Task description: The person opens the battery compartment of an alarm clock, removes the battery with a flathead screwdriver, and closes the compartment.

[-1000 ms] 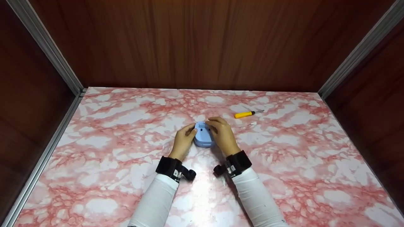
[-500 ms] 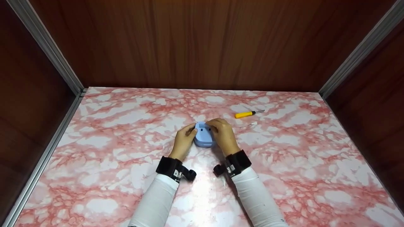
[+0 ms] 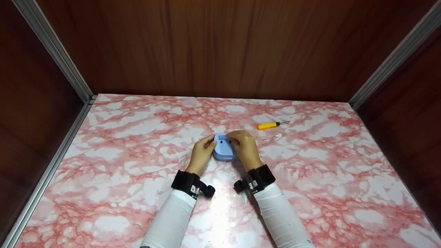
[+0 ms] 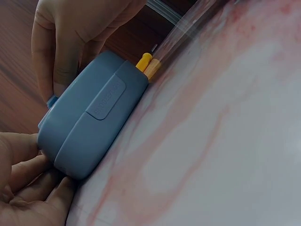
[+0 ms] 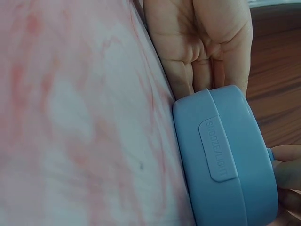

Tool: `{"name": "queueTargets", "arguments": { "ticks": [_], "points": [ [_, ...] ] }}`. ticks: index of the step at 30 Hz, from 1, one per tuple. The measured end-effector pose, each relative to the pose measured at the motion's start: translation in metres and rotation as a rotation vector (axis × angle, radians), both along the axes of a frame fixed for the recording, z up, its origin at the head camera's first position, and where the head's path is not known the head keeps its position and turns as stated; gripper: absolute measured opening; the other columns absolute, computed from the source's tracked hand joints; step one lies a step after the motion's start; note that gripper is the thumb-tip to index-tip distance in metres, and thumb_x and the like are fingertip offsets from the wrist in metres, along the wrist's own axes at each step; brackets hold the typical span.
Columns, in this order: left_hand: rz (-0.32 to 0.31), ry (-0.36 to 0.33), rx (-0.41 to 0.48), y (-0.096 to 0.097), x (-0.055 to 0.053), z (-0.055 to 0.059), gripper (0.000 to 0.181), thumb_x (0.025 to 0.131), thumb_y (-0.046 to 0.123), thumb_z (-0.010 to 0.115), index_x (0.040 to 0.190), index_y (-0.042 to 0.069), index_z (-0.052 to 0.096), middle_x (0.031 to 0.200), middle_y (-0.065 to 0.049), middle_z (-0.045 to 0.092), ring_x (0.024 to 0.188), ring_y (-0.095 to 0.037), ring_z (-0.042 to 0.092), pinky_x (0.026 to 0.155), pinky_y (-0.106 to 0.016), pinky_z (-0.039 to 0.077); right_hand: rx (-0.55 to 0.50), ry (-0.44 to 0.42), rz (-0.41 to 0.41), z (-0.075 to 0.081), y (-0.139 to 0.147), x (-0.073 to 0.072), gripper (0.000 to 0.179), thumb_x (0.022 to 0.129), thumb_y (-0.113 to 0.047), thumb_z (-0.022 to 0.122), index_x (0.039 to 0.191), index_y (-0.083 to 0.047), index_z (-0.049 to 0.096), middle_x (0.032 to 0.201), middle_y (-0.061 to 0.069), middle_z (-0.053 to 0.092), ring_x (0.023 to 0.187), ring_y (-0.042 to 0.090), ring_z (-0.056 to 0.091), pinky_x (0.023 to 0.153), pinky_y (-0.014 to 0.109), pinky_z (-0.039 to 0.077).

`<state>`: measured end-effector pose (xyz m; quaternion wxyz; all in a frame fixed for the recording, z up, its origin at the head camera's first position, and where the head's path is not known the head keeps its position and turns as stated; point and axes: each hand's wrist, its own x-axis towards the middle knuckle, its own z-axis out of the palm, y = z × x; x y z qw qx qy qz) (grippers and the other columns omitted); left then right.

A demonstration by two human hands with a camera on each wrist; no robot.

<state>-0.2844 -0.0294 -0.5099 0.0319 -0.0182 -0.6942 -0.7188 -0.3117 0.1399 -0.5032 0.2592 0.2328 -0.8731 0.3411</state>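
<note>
A light blue alarm clock (image 3: 224, 152) rests on the table with its back facing up, showing a recess (image 3: 222, 137) and two dark holes. Raised "SNOOZE/LIGHT" lettering marks the bar on its side (image 5: 218, 153) in the right wrist view. My left hand (image 3: 201, 155) grips the clock's left side, thumb near the top edge and fingers low along the wall. On the other side, my right hand (image 3: 246, 148) pinches a small blue cover (image 4: 52, 101) at the clock's back, close by the recess. Its fingers hide most of that piece from the head view.
A yellow-handled screwdriver (image 3: 268, 126) lies beyond the clock to the right, its tip pointing right. A tiny pale scrap (image 3: 278, 135) is on the marbled table (image 3: 113, 193) nearby. Dark wood panels (image 3: 220, 48) with metal corner posts enclose the back and sides.
My right hand's fingers have come down slightly and bent more closely over the recess end of the clock. The left hand and the clock stay in place.
</note>
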Motion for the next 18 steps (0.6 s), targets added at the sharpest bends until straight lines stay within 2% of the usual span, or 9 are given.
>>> {"name": "queueTargets", "arguments": {
  "ticks": [4,10,18],
  "points": [
    [0.007,0.007,0.008,0.0,-0.012,-0.019,0.039,0.102,0.004,0.059,0.138,-0.011,0.055,0.139,-0.025,0.058,0.129,-0.032,0.056,0.111,-0.033,0.046,-0.011,0.0,0.004,0.001,0.0,0.0,0.014,0.089,0.005,0.072,0.098,-0.001,0.079,0.101,0.013,0.076,0.096,0.029,0.07,0.088,0.038,0.059],
    [0.009,0.008,0.014,-0.001,-0.012,-0.018,0.039,0.101,0.004,0.059,0.138,-0.011,0.055,0.139,-0.025,0.058,0.13,-0.032,0.056,0.111,-0.033,0.046,-0.028,-0.006,0.011,0.003,0.002,-0.001,0.016,0.089,0.007,0.072,0.099,-0.001,0.079,0.101,0.013,0.076,0.096,0.029,0.07,0.089,0.04,0.059],
    [0.002,-0.009,-0.008,0.0,-0.011,-0.018,0.04,0.102,0.006,0.059,0.139,-0.008,0.055,0.141,-0.024,0.057,0.13,-0.032,0.055,0.112,-0.034,0.045,-0.039,-0.04,-0.017,0.005,0.011,0.0,0.019,0.088,0.011,0.07,0.1,-0.001,0.079,0.1,0.014,0.076,0.097,0.029,0.071,0.091,0.04,0.059]
  ]
}}
